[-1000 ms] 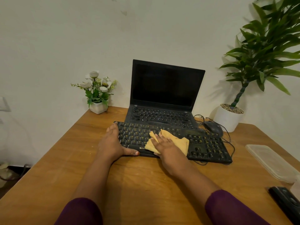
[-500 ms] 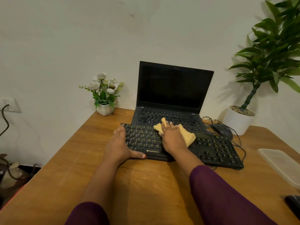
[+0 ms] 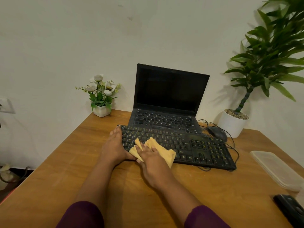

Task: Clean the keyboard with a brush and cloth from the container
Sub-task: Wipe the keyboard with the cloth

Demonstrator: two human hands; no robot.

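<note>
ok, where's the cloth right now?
Head view, centre: the yellow cloth lies on the left half of the keyboard, pressed under the right hand, just right of the left hand.

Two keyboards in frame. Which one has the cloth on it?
The external keyboard in front of the laptop, not the laptop's built-in one: the right hand presses the yellow cloth on its left half.

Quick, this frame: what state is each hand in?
Left hand: open, straight fingers resting on the left end of the black plastic keyboard.
Right hand: open, straight fingers pressing the folded yellow cloth onto that keyboard.
</note>
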